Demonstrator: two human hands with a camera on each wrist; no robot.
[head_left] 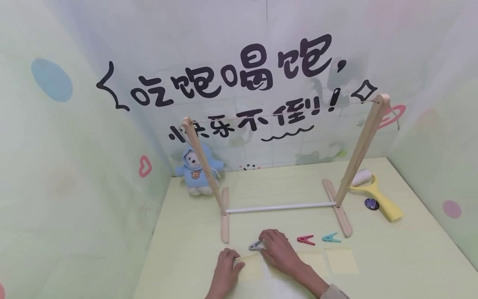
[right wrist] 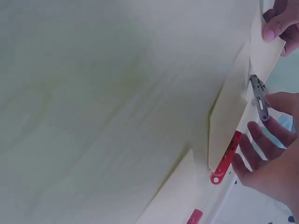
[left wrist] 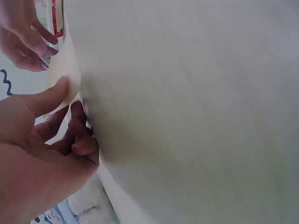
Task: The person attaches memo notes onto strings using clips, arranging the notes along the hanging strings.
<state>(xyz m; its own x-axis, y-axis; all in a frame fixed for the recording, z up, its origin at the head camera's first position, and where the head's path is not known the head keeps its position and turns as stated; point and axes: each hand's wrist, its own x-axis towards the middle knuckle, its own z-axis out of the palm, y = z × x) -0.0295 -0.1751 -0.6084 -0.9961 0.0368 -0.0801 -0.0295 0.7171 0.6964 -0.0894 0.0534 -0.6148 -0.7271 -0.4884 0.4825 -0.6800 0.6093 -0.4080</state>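
My left hand [head_left: 226,265] pinches the edge of a pale yellow paper square [head_left: 251,268], thumb on top and fingers beneath; the left wrist view shows this paper [left wrist: 70,65] lifted at that edge. My right hand [head_left: 279,251] holds a grey clothespin [head_left: 256,245] close to the paper's far edge. Thumb and index finger grip this clothespin [right wrist: 259,99] in the right wrist view, the other fingers spread below. Near those fingers lies a red clothespin [right wrist: 226,158] beside another paper square [right wrist: 228,119], which my right hand partly covers in the head view.
A pinkish-red clothespin [head_left: 306,239] and a teal one [head_left: 331,237] lie right of my hands, above more paper squares [head_left: 341,261]. Behind stands a wooden frame [head_left: 360,153] with a white bar [head_left: 280,207] and a string. A plush toy [head_left: 198,174], yellow lint roller [head_left: 384,201] and dark oval [head_left: 371,204] sit farther back.
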